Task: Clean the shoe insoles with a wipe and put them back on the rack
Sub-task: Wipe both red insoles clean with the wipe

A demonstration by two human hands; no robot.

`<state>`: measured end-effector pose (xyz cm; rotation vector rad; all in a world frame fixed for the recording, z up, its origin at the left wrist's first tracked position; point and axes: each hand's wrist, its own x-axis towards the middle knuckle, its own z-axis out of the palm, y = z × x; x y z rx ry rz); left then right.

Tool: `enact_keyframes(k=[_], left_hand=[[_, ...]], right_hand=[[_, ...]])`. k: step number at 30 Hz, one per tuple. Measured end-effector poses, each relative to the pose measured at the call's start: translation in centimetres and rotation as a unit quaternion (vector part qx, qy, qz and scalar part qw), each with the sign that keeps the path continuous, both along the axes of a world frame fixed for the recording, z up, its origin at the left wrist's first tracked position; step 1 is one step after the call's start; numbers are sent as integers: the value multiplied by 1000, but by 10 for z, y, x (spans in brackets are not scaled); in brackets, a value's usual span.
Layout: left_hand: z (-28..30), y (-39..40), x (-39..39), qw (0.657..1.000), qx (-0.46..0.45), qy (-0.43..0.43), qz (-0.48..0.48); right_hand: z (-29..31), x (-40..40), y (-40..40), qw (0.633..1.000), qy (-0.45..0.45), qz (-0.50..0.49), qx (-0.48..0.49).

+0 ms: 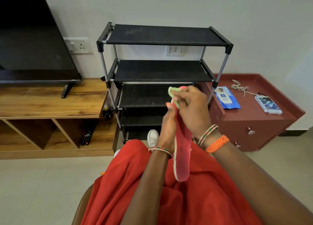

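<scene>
Insole (182,158): pink-red, pale edge, a few dark specks on its face. Held roughly upright, slightly tilted, heel end down over the red-clad lap, toe end up in front of the rack's (162,36) third shelf. Wipe (174,95): pale green, crumpled, pressed against the insole's toe end. Rack: black fabric shelves on grey tubes with black corner joints, standing against the wall; the shelves that show are bare. Wipe pack (227,97): blue, lying flat just right of the rack.

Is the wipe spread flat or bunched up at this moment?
Bunched up: the green wipe is crumpled in the right hand, pressed on the toe end of the pink insole that the left hand holds.
</scene>
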<state>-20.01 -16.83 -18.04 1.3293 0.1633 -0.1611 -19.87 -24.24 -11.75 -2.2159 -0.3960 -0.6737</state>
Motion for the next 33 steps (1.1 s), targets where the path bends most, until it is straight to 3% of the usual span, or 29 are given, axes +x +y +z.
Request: enact_keyframes(k=[4,8,10,16,24,29,33], left_hand=[[9,-11,-17,997,-56,-46,-26],[11,-2,-18,996,-72,-53,-9],[12,-2,-17,996,-61,-57,-7],[9,-10,-18,998,-12,-62,-1],[17,-2,-21,996,-53,-74,19],[17,2,-19,996,-68,-56,17],[17,18,-11,993,-116,-22,17]], right_hand=[[10,20,-7,994,13,-94,53],[0,1,3,998,15,-32,50],[-1,-1,3,999,15,-18,38],[13,25,-6,993,27,-106,42],[-1,11,0,998,-58,-13,0],[12,49,-23,992,30,-95,74],[30,53,-37,982,-19,-132,134]])
